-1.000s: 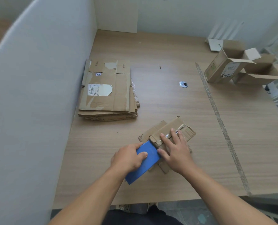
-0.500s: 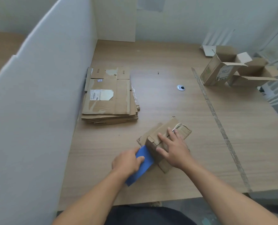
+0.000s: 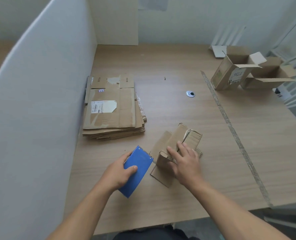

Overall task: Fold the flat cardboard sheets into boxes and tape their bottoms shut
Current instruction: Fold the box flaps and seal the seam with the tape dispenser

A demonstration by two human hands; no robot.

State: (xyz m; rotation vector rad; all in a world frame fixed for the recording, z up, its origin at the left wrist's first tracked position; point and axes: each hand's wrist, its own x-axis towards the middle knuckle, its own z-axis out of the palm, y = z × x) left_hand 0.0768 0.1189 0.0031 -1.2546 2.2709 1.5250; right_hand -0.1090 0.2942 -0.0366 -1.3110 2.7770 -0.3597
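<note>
A small cardboard box [image 3: 175,144] lies bottom-up near the table's front, its flaps spread around it. My right hand [image 3: 185,161] rests on top of it with fingers straight, pressing the flaps down. My left hand [image 3: 119,172] grips a blue tape dispenser [image 3: 137,170], held just left of the box and apart from it. A stack of flat cardboard sheets [image 3: 112,108] lies at the left against the white partition.
Two open finished boxes [image 3: 233,73] stand at the back right. A white partition [image 3: 36,101] walls off the left side. A round cable grommet [image 3: 190,94] sits mid-table, and a strip of tape [image 3: 230,129] runs along the table seam on the right.
My left hand has pulled the blue dispenser off the box to the left. The right hand stays pressing on the box.
</note>
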